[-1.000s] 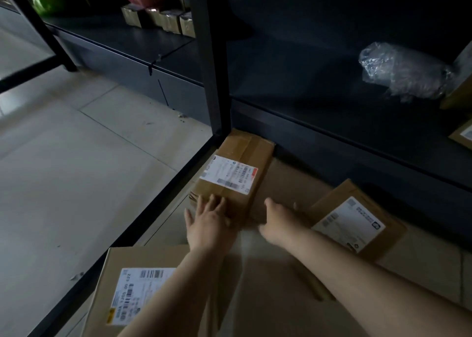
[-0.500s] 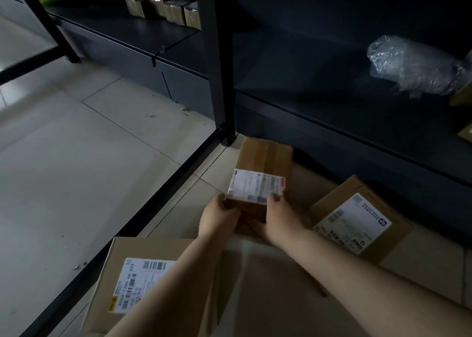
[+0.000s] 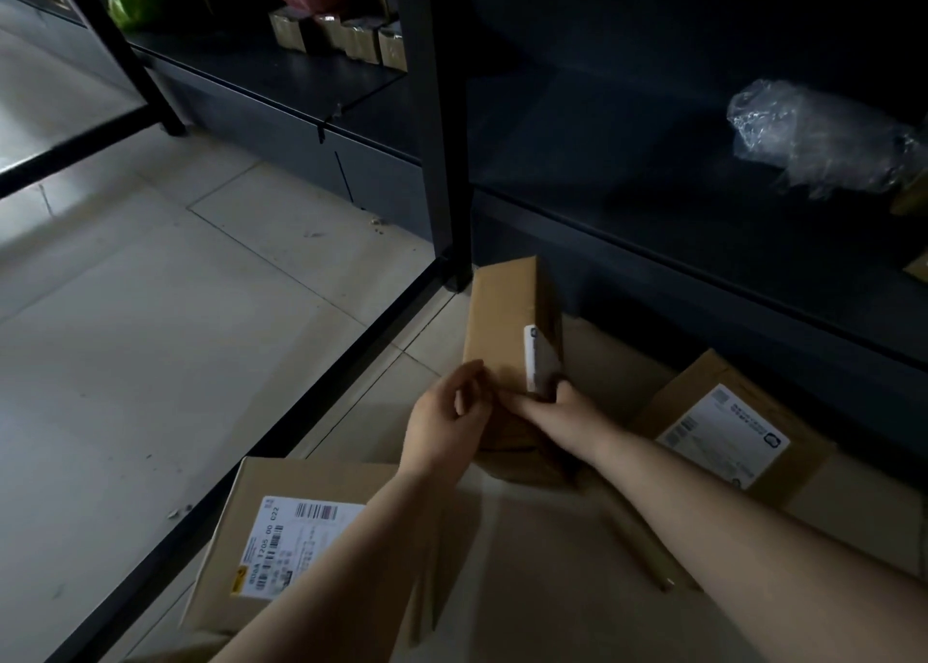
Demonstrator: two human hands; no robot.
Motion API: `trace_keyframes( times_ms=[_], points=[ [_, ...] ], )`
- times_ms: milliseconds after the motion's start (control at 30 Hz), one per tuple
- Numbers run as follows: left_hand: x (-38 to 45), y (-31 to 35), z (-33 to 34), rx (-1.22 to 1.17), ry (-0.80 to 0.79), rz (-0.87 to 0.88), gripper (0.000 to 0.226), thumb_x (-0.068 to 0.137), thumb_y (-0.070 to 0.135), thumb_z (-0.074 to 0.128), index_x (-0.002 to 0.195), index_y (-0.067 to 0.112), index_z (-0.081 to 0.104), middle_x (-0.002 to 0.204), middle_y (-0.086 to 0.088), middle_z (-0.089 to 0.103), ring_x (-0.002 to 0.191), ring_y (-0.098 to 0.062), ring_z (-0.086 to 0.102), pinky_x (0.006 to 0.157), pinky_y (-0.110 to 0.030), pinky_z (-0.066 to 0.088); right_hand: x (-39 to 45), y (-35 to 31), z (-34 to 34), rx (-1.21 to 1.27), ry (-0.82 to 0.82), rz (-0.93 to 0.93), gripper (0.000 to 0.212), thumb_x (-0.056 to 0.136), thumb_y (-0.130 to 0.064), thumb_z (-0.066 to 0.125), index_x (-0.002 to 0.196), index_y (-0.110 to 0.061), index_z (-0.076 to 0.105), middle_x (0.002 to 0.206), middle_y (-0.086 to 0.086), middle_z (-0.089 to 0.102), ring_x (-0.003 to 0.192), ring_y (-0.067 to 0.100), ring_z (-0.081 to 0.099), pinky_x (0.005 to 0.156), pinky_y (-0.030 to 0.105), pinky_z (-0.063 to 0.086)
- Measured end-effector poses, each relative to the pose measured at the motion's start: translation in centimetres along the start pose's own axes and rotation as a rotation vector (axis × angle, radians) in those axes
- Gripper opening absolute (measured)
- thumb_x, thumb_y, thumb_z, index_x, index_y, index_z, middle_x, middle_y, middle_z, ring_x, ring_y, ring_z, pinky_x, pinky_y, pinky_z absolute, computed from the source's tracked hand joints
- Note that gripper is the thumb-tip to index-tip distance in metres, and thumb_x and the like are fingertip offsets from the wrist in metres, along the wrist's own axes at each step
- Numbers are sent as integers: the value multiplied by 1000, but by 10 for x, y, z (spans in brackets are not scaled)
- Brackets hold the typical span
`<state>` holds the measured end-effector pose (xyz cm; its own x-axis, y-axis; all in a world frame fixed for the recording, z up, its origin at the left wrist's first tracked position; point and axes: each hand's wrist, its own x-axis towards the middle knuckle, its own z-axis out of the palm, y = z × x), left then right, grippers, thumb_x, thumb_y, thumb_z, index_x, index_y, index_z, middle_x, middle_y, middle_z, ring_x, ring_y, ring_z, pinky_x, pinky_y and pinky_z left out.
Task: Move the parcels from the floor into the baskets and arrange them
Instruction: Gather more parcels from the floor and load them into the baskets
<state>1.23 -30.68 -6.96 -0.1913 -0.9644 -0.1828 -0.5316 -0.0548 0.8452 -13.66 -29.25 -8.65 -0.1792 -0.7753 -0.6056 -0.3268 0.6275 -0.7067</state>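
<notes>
Both hands hold one small parcel (image 3: 507, 331) tipped on its side. The left hand (image 3: 444, 424) curls round its near left edge; the right hand (image 3: 562, 406) grips the label side. It stands on flat cardboard (image 3: 542, 537) on the floor, beside the foot of the black shelf post (image 3: 442, 124). Two other labelled parcels (image 3: 281, 537) (image 3: 728, 431) lie on the floor near it. No basket is visible, so I judge most work is left.

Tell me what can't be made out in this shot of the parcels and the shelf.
- Held parcel, head view: its label is turned edge-on, unreadable.
- Right hand: its fingers are hidden behind the parcel.
- Near parcel: partly covered by the left forearm; small print is blurred.
- Plastic-wrapped item on the dark shelf: contents unclear.
- Baskets: none can be identified.
</notes>
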Motion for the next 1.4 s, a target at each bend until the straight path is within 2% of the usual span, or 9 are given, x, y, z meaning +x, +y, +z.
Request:
trace_keyframes(
  times_ms=[167, 267, 367, 533, 633, 767, 933, 1167, 1400],
  points=[
    [7, -16, -10, 77, -136, -320, 54, 86, 63, 40, 134, 38, 43, 101, 10, 59, 87, -9, 58, 72, -26, 48, -11, 10, 15, -537, -82, -320, 83, 79, -59, 53, 145, -46, 4, 158, -10, -5, 145, 27, -5, 113, 60, 11],
    [6, -15, -15, 49, -97, -327, 49, 90, 55, 43, 133, 32, 47, 116, 5, 62, 108, -15, 56, 90, -33, 47, -6, 10, 29, -1016, -65, -315, 80, 89, -47, 50, 146, -43, -7, 156, -3, -21, 141, 32, -23, 106, 67, -11],
    [-10, -19, -40, 220, 61, -236, 40, 90, 49, 46, 126, 33, 51, 123, 6, 61, 115, -18, 54, 100, -44, 43, -5, -3, 40, -1029, 7, -350, 78, 88, -50, 50, 149, -32, 4, 158, 4, -10, 143, 34, -15, 108, 65, -11],
    [-59, -46, -112, 264, 439, -356, 30, 92, 36, 47, 121, 31, 54, 118, 5, 61, 104, -21, 59, 96, -49, 45, -25, -41, 88, -236, 8, -629, 54, 85, -29, 58, 136, -24, 41, 141, 2, 42, 131, 20, 35, 108, 38, 30],
    [-86, -60, -141, 228, 582, -579, 22, 91, 26, 49, 110, 19, 56, 101, -3, 61, 89, -24, 60, 79, -40, 50, -37, -54, 127, -465, -110, -759, 62, 82, -46, 61, 137, -27, 40, 141, 0, 44, 128, 23, 40, 107, 41, 34],
    [-109, -65, -147, 114, 474, -773, 13, 87, 8, 51, 75, 7, 50, 72, -9, 56, 58, -17, 49, 49, -29, 39, -40, -44, 146, -906, -266, -685, 80, 81, -54, 59, 146, -34, 17, 147, 6, 31, 130, 29, 35, 101, 44, 35],
    [-111, -38, -114, -142, 263, -974, 8, 88, 8, 52, 81, 8, 48, 84, -10, 53, 83, -26, 57, 74, -37, 51, -51, -28, 126, -910, -113, -526, 77, 88, -49, 52, 148, -25, 10, 142, 13, 34, 124, 32, 42, 92, 43, 44],
    [-89, -25, -80, -100, 177, -758, 20, 89, 10, 52, 108, 14, 51, 87, -2, 62, 78, -19, 63, 61, -30, 52, -58, -14, 93, -704, -86, -432, 66, 88, -31, 61, 142, -16, 26, 131, 11, 44, 116, 25, 51, 87, 33, 48],
    [-51, -14, -53, 466, 214, -198, 59, 84, 26, 58, 139, 26, 36, 142, 2, 42, 130, -20, 37, 104, -39, 33, -25, -21, 42, -574, 198, -404, 61, 89, -32, 59, 140, -15, 31, 150, 11, 22, 134, 31, 27, 107, 38, 31]
  ],
)
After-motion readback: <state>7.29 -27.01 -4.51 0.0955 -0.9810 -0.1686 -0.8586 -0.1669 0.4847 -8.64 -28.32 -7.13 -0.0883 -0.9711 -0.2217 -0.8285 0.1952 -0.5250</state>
